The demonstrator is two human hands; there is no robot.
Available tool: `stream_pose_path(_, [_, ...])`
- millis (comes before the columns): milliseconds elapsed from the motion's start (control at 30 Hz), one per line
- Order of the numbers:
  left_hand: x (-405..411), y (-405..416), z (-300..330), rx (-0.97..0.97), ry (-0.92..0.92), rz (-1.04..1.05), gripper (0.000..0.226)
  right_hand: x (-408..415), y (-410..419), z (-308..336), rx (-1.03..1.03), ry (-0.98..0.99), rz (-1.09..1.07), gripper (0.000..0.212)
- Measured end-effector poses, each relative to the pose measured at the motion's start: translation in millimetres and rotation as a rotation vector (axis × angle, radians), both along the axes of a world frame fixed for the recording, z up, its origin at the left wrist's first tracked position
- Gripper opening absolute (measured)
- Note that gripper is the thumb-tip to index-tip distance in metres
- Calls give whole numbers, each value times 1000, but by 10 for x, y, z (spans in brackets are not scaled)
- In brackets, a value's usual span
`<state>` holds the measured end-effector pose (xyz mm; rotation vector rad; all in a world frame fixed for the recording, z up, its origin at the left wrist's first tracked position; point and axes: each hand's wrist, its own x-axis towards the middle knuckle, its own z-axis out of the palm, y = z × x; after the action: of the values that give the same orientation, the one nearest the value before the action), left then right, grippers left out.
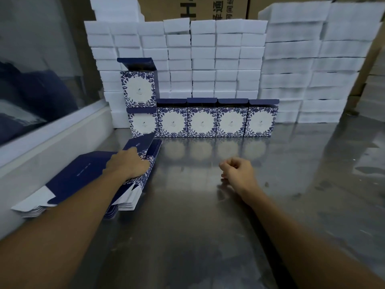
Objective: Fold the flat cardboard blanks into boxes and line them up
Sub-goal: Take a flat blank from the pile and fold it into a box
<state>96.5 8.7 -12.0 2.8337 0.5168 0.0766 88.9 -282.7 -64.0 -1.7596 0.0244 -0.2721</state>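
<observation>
A stack of flat blue-and-white cardboard blanks (79, 180) lies at the left of the steel table. My left hand (127, 163) grips the right edge of the top blank (141, 146), whose far end is lifted off the stack. My right hand (237, 172) hovers just above the table's middle with its fingers curled, holding nothing. Several folded boxes (203, 120) with blue floral print and raised top flaps stand in a row at the back. One more folded box (138, 88) sits on top of the leftmost one.
Tall stacks of white foam blocks (218, 59) form a wall behind the boxes. A larger foam stack (312, 63) stands at the back right. A white ledge with a glass panel (52, 130) runs along the left. Brown cartons (187, 7) rise behind. The steel table (208, 215) is reflective.
</observation>
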Motion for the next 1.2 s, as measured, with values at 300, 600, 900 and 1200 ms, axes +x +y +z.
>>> stream_pose_path(300, [-18,-561,-120,393,-142,-7,75,71,-34,-48,-38,-40,-20,27])
stream_pose_path(600, [-240,-1067,44,700,-394,-194,79,82,-47,-23,115,-44,72,26])
stream_pose_path(900, [-400,-1845,-191,670,-460,-512,68,25,-162,106,519,99,247,30])
stream_pose_path(1200, [-273,-1958,-324,440,-478,-705,68,9,-218,140,656,89,239,13])
